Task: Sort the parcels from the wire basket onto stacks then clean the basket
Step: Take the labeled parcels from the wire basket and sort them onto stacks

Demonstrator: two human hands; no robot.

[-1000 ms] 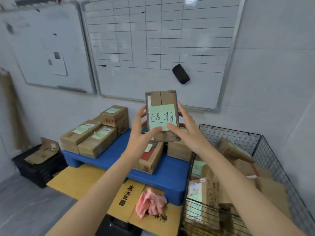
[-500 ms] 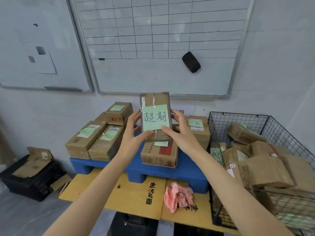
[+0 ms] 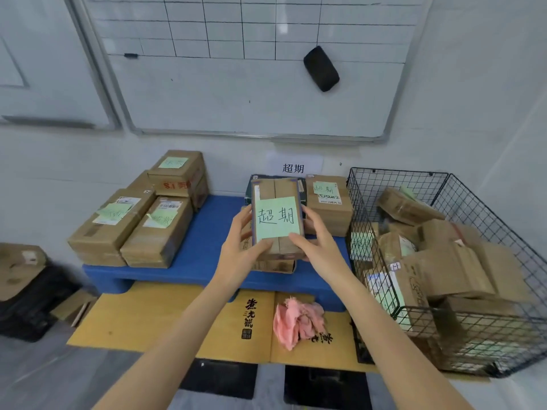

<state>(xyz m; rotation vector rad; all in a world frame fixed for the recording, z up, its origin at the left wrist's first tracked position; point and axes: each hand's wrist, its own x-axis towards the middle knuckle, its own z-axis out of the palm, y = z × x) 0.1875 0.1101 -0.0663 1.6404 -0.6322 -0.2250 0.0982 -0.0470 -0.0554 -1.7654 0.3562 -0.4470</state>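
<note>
Now, the parcel (image 3: pixel 279 248) with the green note (image 3: pixel 276 218) hangs over the right half of the blue platform (image 3: pixel 204 241), gripped from both sides. The left hand (image 3: pixel 238 250) curls round its left edge and the right hand (image 3: pixel 318 247) round its right, thumbs on the front face. It looks a stiff, light carton (taped, so probably slick), best held by the long sides.

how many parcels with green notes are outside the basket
5: on the left, top box, outer box, inner box; the held parcel; right box beside it. Others may be hidden.
</note>
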